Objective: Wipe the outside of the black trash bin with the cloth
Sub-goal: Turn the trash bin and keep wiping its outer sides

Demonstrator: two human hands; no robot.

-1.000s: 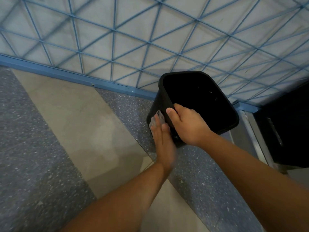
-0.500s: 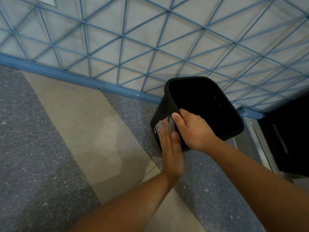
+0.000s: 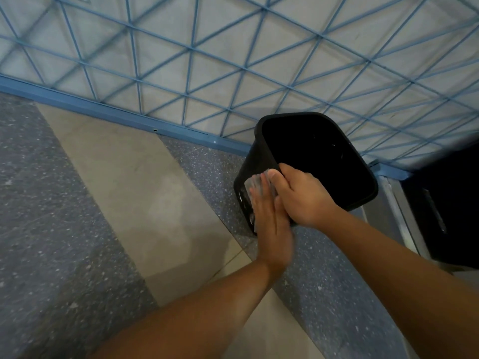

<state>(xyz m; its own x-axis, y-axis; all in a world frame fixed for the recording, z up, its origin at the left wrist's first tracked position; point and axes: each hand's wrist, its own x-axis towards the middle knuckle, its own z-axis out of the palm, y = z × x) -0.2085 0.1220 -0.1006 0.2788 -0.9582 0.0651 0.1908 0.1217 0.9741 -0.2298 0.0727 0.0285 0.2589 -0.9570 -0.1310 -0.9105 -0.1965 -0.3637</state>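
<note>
The black trash bin (image 3: 259, 154) stands on the floor against the wall, its open mouth tilted toward me. A small grey cloth (image 3: 252, 183) lies flat on the bin's near left side. My left hand (image 3: 270, 224) presses the cloth against that side with straight fingers; most of the cloth is hidden under it. My right hand (image 3: 303, 195) grips the bin's near rim, thumb outside and fingers curled over the edge into the bin.
A pale wall with a blue diamond grid (image 3: 233, 60) and a blue base rail (image 3: 103, 112) runs behind the bin. Speckled grey and beige floor (image 3: 129, 203) spreads to the left. A dark cabinet with a metal frame (image 3: 440, 208) stands to the right.
My left hand with the cloth has slid up the bin's side toward the rim. My right hand keeps its grip on the rim.
</note>
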